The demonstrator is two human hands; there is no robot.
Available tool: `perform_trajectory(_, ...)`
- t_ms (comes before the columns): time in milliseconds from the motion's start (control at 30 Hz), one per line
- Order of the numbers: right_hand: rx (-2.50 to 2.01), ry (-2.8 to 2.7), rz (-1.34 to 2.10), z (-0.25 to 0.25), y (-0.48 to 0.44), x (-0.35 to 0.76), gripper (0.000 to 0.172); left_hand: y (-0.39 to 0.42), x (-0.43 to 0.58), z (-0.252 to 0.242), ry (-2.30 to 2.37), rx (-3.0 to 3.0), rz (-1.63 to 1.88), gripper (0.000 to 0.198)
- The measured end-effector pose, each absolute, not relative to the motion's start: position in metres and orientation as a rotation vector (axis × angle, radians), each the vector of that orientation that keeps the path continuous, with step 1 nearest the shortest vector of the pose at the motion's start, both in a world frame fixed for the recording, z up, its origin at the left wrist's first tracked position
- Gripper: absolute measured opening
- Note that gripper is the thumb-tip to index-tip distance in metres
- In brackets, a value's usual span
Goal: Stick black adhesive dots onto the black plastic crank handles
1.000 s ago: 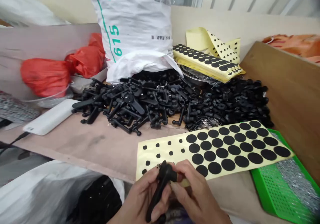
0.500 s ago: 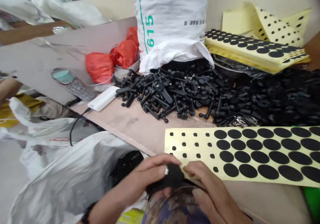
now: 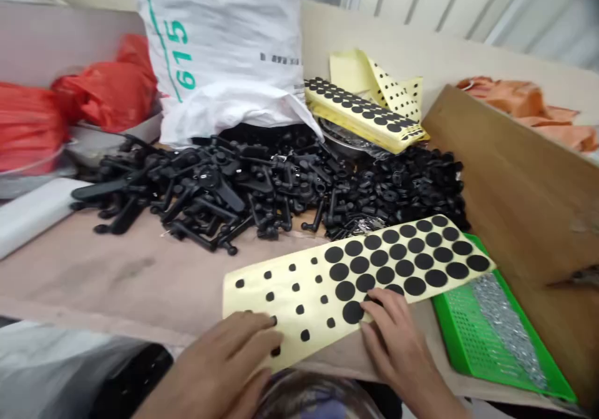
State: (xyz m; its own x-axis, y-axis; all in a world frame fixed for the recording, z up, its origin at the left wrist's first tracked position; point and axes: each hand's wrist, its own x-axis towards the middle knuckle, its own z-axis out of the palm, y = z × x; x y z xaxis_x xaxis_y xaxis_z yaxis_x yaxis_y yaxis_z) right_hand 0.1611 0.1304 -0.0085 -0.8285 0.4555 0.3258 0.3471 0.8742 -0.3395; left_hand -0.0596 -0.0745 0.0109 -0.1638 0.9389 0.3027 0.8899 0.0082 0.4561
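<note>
A pale yellow sticker sheet (image 3: 281, 294) lies at a slant on the table, bearing small black dots on its left part and rows of large round black stickers. My left hand (image 3: 224, 356) grips its lower left edge, fingers on top and thumb below the edge. Over the lower row, my right hand (image 3: 397, 338) has its fingertips drawn together at the edge of a round black sticker (image 3: 353, 312). Those fingers partly cover the neighbouring stickers, and whether one is lifted is hidden. Behind the sheet is a heap of black plastic arms (image 3: 215, 188).
Small black round parts (image 3: 397, 185) are heaped at centre right. A white sack (image 3: 224, 45) and stacked sticker sheets (image 3: 360, 116) stand behind. A green basket (image 3: 468, 344) with small metal pieces sits at right, beside a cardboard panel (image 3: 515, 188). Red bags (image 3: 107, 91) are at back left.
The view has swung right. The black part held before is out of my hands. Both hands have moved onto the sticker sheet, which now lies at a different slant.
</note>
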Motion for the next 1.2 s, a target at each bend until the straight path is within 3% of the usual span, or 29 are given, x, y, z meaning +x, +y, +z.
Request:
perform_trajectory(167,-0.512,-2.641,0.514,-0.005,0.134,0.15,0.023,0.004,-0.021,0.018,1.902,2.202,0.566,0.03)
perform_trajectory(367,-0.539,-2.629,0.507,-0.002,0.134,0.14,0.022,0.021,-0.004,0.005,1.994,2.169,0.352,0.032)
perform_trajectory(600,-0.613,-2.563,0.694,-0.001,0.129,0.143,0.019,0.02,-0.002,-0.01,2.093,2.279,0.383,0.034)
perform_trajectory(833,-0.729,-2.603,0.54,-0.003,0.129,0.134,0.016,0.019,-0.003,-0.017,2.169,2.363,0.477,0.03)
perform_trajectory(1200,-0.652,-2.586,0.894,0.016,0.12,0.128,0.018,0.015,-0.004,-0.014,2.083,2.318,0.514,0.024)
